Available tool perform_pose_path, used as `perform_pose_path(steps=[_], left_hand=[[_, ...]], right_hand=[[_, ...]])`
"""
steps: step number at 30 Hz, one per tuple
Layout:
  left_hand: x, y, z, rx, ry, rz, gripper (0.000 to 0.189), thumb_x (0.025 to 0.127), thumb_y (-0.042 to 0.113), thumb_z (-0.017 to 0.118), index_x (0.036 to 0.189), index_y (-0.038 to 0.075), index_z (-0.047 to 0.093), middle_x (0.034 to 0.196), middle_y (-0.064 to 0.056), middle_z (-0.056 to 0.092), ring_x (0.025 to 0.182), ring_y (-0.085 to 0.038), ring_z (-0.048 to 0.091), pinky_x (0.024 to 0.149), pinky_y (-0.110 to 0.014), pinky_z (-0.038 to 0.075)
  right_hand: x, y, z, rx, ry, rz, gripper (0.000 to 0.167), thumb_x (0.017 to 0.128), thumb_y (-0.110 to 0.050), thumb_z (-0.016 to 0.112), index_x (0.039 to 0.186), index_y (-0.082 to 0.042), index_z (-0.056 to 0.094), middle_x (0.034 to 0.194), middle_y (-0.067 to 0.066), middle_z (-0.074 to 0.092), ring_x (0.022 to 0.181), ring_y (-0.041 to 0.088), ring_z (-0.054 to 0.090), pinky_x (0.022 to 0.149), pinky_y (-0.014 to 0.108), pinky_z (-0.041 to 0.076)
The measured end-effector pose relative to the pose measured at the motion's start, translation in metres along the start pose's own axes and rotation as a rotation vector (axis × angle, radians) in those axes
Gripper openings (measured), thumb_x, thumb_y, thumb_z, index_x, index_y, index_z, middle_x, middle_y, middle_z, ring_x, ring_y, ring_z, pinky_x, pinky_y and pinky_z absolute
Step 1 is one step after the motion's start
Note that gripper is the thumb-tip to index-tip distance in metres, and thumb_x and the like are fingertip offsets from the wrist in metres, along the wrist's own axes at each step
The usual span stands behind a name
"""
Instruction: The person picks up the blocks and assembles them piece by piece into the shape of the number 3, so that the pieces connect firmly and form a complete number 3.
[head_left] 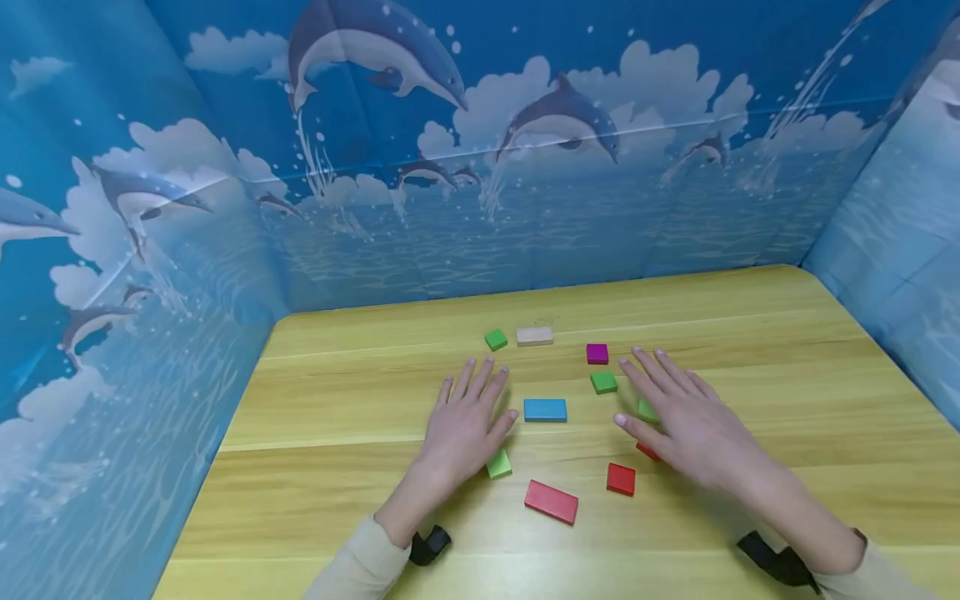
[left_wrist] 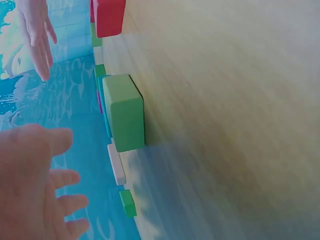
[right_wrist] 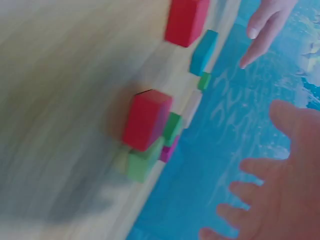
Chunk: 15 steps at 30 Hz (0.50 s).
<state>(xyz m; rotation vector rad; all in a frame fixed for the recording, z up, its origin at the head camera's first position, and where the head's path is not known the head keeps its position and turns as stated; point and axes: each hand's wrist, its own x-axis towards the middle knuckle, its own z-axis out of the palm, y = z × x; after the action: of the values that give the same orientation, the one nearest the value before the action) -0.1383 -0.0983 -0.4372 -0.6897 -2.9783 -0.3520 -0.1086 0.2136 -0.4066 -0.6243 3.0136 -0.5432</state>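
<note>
My left hand hovers over the table with its fingers spread and nothing held. Beneath its thumb side lies a light green block, partly covered in the head view and standing out clearly in the left wrist view. My right hand is likewise spread and raised, holding nothing. It partly hides a light green block and a red block. Near its fingertips are a green block and a magenta block. Between the hands lies a blue rectangular block.
Closer to me lie a pinkish-red rectangular block and a red square block. Farther back are a green block and a whitish block. A dolphin-print curtain borders the wooden table at the back and sides.
</note>
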Motion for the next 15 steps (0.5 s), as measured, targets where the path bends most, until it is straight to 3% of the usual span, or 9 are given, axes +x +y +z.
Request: perform_pose_path(steps=[7,15], left_hand=[[0.009,-0.004,0.004,-0.202,-0.077,0.08,0.065,0.096,0.043,0.062,0.151,0.017,0.04,0.157,-0.004,0.033,0.145,-0.027,0.026,0.114,-0.058,0.015],[0.018,-0.002,0.01,-0.37,-0.106,0.058,0.059,0.094,0.033,0.068,0.146,0.016,0.047,0.148,0.0,0.047,0.14,-0.021,0.035,0.115,-0.043,0.023]], right_hand=[[0.003,0.014,0.007,0.164,-0.04,-0.065,0.074,0.098,-0.052,0.054,0.158,-0.026,0.021,0.163,0.0,0.011,0.148,0.032,0.012,0.108,0.063,0.025],[0.006,0.022,0.01,0.251,-0.032,-0.068,0.066,0.099,-0.043,0.057,0.155,-0.024,0.031,0.159,0.006,0.027,0.143,0.037,0.026,0.106,0.063,0.029]])
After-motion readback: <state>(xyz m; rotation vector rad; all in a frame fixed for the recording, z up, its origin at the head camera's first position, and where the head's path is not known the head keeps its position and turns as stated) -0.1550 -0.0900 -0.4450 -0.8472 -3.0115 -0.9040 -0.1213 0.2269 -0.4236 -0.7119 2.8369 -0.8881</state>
